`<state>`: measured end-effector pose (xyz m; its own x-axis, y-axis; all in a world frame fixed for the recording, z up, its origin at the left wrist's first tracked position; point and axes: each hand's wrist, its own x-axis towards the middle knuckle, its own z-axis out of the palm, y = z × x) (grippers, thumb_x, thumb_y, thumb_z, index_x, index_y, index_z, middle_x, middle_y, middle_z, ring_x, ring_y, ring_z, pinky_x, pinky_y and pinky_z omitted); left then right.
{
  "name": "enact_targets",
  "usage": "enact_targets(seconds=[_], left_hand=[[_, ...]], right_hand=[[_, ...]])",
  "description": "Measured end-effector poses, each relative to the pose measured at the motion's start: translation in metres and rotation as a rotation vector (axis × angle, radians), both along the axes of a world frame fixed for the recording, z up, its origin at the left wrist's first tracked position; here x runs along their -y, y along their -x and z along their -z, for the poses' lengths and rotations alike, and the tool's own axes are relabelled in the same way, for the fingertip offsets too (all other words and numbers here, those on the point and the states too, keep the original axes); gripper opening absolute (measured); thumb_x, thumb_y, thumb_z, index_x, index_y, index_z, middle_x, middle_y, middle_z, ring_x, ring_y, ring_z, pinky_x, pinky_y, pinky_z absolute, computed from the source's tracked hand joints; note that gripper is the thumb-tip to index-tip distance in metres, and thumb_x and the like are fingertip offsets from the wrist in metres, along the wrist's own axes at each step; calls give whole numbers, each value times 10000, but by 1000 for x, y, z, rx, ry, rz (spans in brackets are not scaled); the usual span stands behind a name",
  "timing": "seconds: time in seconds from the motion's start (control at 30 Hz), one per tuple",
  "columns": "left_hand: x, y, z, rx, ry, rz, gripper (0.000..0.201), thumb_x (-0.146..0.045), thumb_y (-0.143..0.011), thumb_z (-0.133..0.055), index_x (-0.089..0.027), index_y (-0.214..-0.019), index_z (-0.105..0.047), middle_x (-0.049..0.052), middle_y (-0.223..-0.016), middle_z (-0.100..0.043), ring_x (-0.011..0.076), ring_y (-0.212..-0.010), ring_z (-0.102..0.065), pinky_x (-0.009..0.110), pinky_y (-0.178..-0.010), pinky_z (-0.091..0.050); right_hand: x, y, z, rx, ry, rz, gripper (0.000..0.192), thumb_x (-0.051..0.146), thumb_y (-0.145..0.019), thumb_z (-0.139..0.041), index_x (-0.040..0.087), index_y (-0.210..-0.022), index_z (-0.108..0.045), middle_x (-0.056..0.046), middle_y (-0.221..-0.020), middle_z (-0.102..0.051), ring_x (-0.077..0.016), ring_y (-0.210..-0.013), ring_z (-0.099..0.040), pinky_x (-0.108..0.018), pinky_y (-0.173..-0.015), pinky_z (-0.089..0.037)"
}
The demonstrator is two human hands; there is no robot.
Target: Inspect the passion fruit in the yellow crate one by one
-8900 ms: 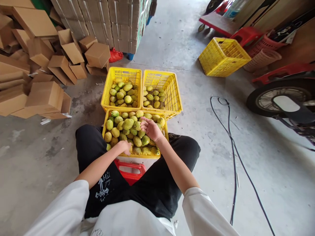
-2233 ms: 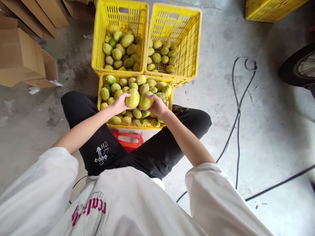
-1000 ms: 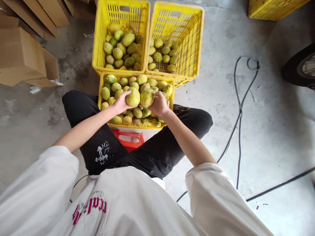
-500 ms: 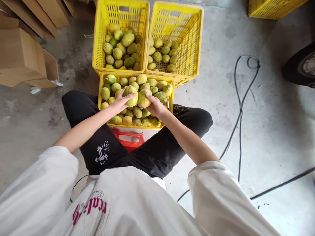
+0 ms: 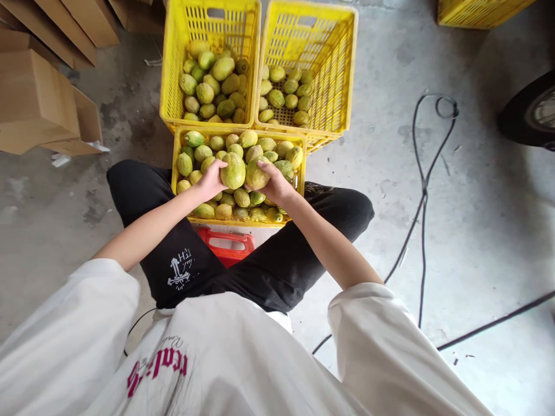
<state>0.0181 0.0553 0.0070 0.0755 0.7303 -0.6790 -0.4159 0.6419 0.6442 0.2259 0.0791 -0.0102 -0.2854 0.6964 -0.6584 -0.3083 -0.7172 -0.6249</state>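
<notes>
Left hand (image 5: 212,181): clasps one fruit (image 5: 233,171) above front crate (image 5: 175,166).
Right hand (image 5: 276,184): clasps another fruit (image 5: 256,173) there.
Both fruits: perhaps touching.

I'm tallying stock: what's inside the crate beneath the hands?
Green-yellow fruit fills the crate. The left hand and right hand, each holding one, hide some; anything lower is covered.

looks like a warehouse or packing space | shown by concrete floor (image 5: 477,214), yellow crates (image 5: 333,86) of fruit (image 5: 222,68), cardboard boxes (image 5: 54,107), a wheel (image 5: 520,118)
</notes>
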Motion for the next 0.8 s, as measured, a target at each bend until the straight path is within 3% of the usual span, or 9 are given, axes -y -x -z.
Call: enact_targets(seconds=[0.13,0.23,0.47,0.6,0.8], left_hand=[[0,4,6,17,-11,-19,486,-312,-1187,-746,-225,-1665,-723,172,-1519,-931,449,-1710,-743,637,-1434,-637],[-1,6,9,48,-46,-74,393,-288,-1178,-850,-245,-1550,-734,170,-1584,-902,402,-1736,-732,629,-1446,-633],[-1,5,6,69,-68,-101,373,-243,-1129,-918,-337,-1480,-835,85,-1500,-950,423,-1751,-735,592,-1517,-566],[-2,6,8,62,-56,-111,381,-271,-1145,-838,-288,-1525,-815,100,-1451,-958,413,-1717,-766,577,-1494,-601],[-9,7,9,119,0,-148,522,-212,-1172,-539,-249,-1636,-775,112,-1342,-911,408,-1572,-859,599,-1245,-766]], right_hand=[[-7,-6,1,-43,66,-1,331,479,-1160,-724,324,-1451,-700,-104,-1364,-911,-424,-1603,-781,-675,-1285,-782],[-8,-6,5,-59,57,6,390,484,-1176,-622,278,-1496,-707,-134,-1374,-914,-435,-1619,-775,-675,-1300,-769],[0,5,15,-47,34,-71,394,590,-1192,-804,320,-1462,-704,-108,-1360,-927,-417,-1583,-797,-702,-1279,-788],[2,5,12,-8,-10,-67,510,724,-1117,-951,339,-1388,-754,-111,-1333,-929,-461,-1580,-805,-714,-1200,-830],[-1,1,14,-31,-36,-118,515,807,-1184,-842,351,-1387,-715,-72,-1282,-913,-392,-1533,-809,-624,-1183,-820]])
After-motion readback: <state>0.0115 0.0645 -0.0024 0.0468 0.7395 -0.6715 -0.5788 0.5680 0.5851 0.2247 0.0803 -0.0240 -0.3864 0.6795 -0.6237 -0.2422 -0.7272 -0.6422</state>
